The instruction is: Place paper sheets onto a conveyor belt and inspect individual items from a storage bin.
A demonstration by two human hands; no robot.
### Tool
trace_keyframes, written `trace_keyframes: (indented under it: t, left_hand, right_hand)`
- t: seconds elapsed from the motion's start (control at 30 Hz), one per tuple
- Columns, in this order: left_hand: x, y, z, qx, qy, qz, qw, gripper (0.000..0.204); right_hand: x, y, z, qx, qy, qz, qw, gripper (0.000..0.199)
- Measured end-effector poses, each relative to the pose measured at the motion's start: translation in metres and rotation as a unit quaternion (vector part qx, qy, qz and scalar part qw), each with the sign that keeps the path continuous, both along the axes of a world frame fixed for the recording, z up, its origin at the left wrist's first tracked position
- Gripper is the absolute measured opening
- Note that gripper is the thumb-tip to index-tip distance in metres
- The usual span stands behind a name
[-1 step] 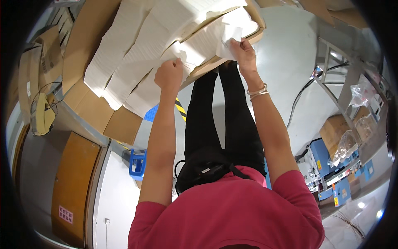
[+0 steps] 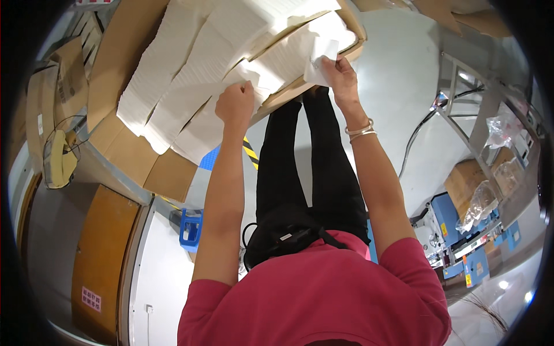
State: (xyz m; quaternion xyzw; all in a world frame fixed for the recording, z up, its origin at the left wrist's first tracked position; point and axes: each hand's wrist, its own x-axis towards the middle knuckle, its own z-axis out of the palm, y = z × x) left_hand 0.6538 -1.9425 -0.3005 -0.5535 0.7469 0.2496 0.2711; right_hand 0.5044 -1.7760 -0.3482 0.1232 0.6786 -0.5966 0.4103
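A large cardboard box [image 2: 124, 66] is filled with several long rows of thin white sheets [image 2: 216, 46] packed on edge. My right hand [image 2: 341, 79] pinches a small white sheet-like piece [image 2: 317, 64] with faint grey marks, holding it over the box's near right corner. My left hand [image 2: 235, 105] is closed at the near row of white sheets, thumb against the curled fingers. Whatever lies between those fingers is hidden.
Box flaps [image 2: 167, 176] hang out at the left. A blue plastic basket [image 2: 190, 228] stands on the floor beside my left arm. On the right are a metal frame [image 2: 470, 92] and a carton [image 2: 467, 176] with clear plastic bags. An orange-brown door [image 2: 104, 254] is at the lower left.
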Motion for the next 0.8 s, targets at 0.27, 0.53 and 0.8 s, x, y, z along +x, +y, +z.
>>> trace_keyframes:
  t: [0.27, 0.53, 0.8]
  left_hand:
    - [-0.01, 0.007, -0.016, -0.001, 0.101, 0.013, 0.995, 0.038]
    - [-0.121, 0.08, 0.147, 0.589, 0.442, 0.391, 0.552, 0.052]
    - [-0.124, 0.146, 0.276, 0.403, 0.573, 0.12, 0.703, 0.022]
  right_hand:
    - [-0.041, 0.034, 0.07, -0.169, -0.12, -0.051, 0.977, 0.021]
    - [-0.075, 0.072, 0.215, -0.318, -0.141, -0.035, 0.937, 0.023]
    - [-0.038, 0.163, 0.308, -0.308, 0.087, -0.13, 0.938, 0.024]
